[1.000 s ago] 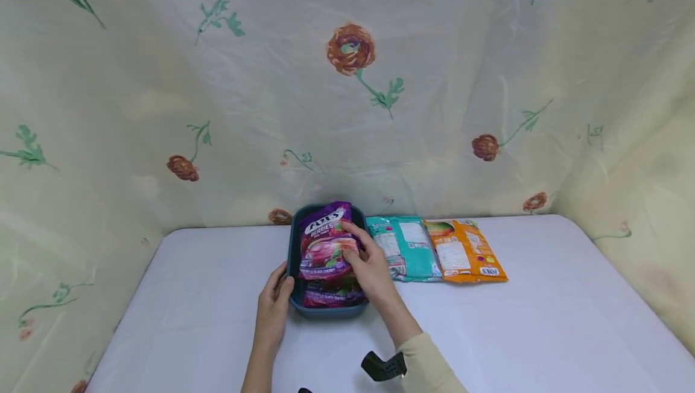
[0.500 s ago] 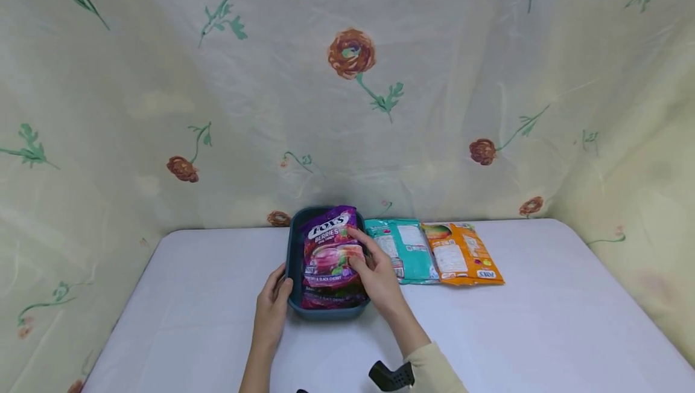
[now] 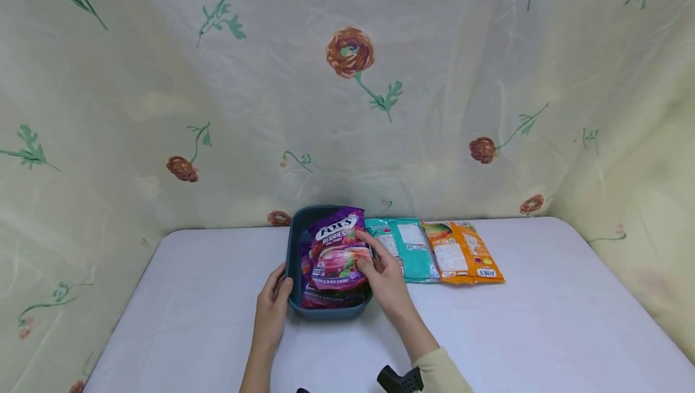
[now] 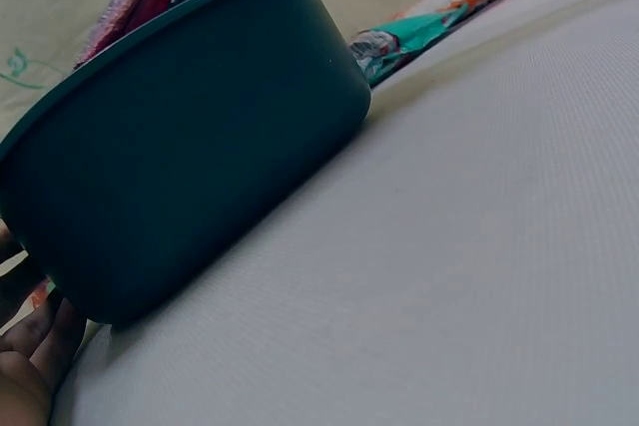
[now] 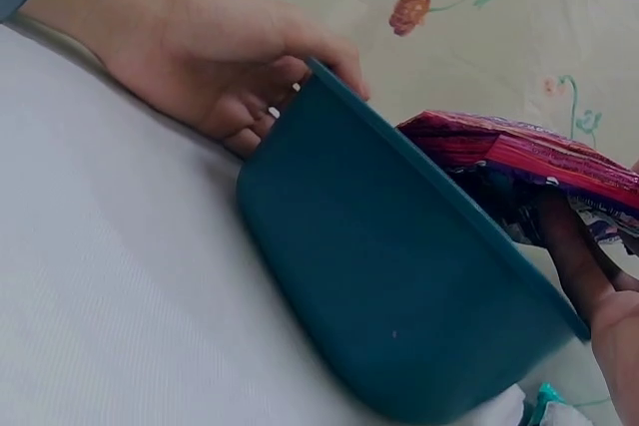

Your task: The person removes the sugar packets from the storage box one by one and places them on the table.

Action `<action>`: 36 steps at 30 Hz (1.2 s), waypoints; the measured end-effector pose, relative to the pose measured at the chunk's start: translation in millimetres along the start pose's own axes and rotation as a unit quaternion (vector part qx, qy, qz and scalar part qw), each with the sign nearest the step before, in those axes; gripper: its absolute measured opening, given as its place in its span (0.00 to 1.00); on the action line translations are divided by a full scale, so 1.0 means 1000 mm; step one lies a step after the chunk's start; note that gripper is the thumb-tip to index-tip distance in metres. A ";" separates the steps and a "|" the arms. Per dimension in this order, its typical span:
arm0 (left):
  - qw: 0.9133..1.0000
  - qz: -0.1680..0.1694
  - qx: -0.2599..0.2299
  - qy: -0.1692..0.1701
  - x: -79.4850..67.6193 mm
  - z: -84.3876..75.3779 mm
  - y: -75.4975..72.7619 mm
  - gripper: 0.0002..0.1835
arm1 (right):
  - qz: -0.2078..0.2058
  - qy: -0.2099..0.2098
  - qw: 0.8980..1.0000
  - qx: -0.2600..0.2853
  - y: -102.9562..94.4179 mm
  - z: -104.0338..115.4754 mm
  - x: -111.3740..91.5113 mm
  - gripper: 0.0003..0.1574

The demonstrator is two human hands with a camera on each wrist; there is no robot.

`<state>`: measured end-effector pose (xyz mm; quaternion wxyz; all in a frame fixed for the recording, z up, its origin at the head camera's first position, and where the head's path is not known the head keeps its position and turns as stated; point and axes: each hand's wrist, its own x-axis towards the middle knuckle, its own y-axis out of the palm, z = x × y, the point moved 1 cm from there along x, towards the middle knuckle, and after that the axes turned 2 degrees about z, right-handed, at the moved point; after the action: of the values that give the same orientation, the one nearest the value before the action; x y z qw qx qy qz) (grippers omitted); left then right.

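Observation:
A purple candy bag marked FOX'S Berries (image 3: 339, 254) is held by my right hand (image 3: 388, 275) at its right edge, over a dark teal plastic basin (image 3: 328, 314). In the right wrist view the bag (image 5: 539, 152) is raised at the rim, with fingers reaching beneath it. Another dark purple bag (image 3: 326, 300) lies under it in the basin, mostly covered. My left hand (image 3: 273, 296) grips the basin's left side. The right wrist view shows the left thumb over the rim and the fingers against the outer wall of the basin (image 5: 389, 266).
Right of the basin a teal bag (image 3: 415, 251) lies flat on the white table (image 3: 206, 308). An orange bag (image 3: 464, 254) is beside it, its edge touching or overlapping the teal one. A floral curtain (image 3: 260, 79) hangs behind the table.
My right hand has moved to the right with the purple candy bag, uncovering more of the basin's left inside and of the lower bag. The left hand stays on the basin.

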<state>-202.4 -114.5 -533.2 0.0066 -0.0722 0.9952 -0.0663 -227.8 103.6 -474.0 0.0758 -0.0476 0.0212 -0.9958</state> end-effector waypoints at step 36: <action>1.000 -0.014 0.026 -0.009 -0.002 -0.001 0.003 0.26 | -0.013 0.020 0.999 0.035 -0.031 -0.011 -0.020 0.29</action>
<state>-200.8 -111.3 -532.3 0.0164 -0.0866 0.9919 -0.0912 -213.7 137.6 -485.7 0.0640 -0.0253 -0.0124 -0.9975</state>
